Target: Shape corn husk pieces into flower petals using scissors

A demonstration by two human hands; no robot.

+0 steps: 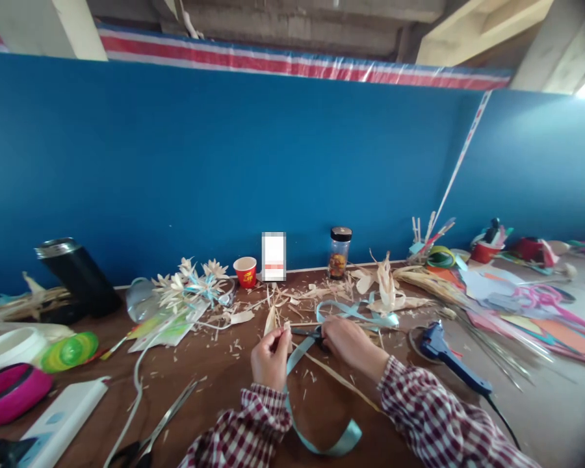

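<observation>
Left hand (269,357), mine: fingertips pinched together on a pale scrap (287,326); right hand (346,339): closed round a dark-bladed tool (303,331), likely scissors, tip beside my pinch; hold scrap taut, fingertips clear of blade

Dark tool (304,331) partly hidden by the right hand (348,341), its handle indistinct.

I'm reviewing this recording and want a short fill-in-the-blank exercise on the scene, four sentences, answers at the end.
1. The left hand pinches a small, pale, husk-like piece to the ____ of the right hand.
2. The blue plastic glue gun lies to the ____ of both hands.
3. The clear cylindrical jar has a ____ lid.
4. Behind the red paper cup stands a broad, flat ____ panel.

Missing words: left; right; black; blue.
</observation>
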